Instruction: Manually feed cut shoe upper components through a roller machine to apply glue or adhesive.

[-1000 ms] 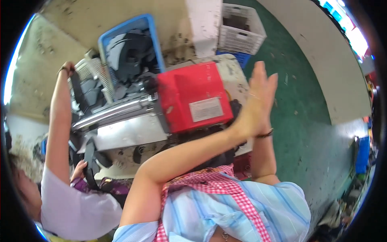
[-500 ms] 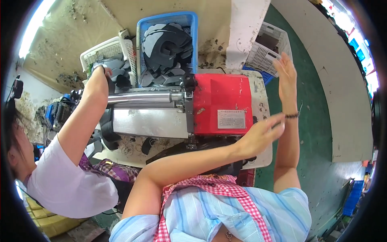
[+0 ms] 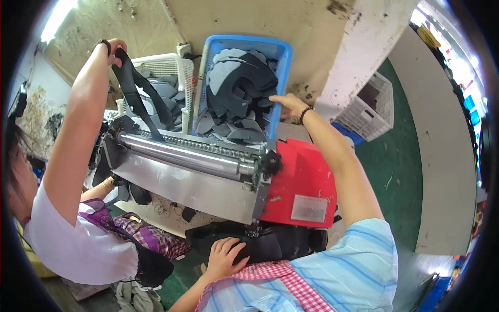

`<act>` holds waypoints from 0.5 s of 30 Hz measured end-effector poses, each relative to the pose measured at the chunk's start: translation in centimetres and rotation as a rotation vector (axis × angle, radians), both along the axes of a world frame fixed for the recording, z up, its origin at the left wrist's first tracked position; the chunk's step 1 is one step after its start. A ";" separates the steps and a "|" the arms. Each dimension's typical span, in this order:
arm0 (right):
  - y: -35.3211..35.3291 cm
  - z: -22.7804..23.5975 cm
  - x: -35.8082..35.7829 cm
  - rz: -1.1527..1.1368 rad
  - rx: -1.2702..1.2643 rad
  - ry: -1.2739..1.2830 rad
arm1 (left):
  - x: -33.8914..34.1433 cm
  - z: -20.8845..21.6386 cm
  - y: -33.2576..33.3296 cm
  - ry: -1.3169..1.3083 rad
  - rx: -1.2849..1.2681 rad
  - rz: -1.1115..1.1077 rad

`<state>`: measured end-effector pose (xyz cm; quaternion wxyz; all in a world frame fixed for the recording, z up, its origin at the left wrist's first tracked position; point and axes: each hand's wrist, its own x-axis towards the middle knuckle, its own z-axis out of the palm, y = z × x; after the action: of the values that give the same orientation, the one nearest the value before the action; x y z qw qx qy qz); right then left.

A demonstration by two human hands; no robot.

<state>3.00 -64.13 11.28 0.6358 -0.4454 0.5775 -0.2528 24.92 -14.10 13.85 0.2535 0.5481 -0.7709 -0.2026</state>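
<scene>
My left hand (image 3: 227, 257) lies with its fingers spread on a stack of black flat pieces (image 3: 260, 242) at the near edge of the machine table. My right hand (image 3: 292, 107) reaches across to the right rim of a blue basket (image 3: 286, 54). One finger stretches out by the grey and black cut pieces (image 3: 241, 83) heaped inside, and I see nothing held in that hand. Between my arms stands a roller machine with a long metal roller (image 3: 182, 156) and a red housing (image 3: 301, 177).
At left, a co-worker's raised hand (image 3: 115, 49) holds a curved black strip (image 3: 143, 93) above the roller. A white basket (image 3: 184, 67) of grey pieces stands beside the blue one. Another white crate (image 3: 369, 109) sits on the green floor at right.
My right hand has swung from the right side to the blue basket. My left hand has moved down to the black stack. The co-worker's strip has been lifted, and the view has shifted.
</scene>
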 end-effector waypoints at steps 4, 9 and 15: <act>-2.1 -3.1 -0.3 -0.102 -0.016 -0.048 | -0.6 -1.8 0.2 -0.106 0.047 0.069; -0.4 -0.7 0.5 -0.282 -0.177 -0.101 | -0.3 -1.9 0.9 -0.135 0.071 0.034; 0.6 4.5 -0.4 -0.331 -0.196 -0.149 | 0.4 -2.1 1.6 -0.103 0.089 0.028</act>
<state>2.58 -63.57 15.78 0.5802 -0.3842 0.5668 -0.4409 25.35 -12.51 11.74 0.1914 0.5792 -0.7655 -0.2048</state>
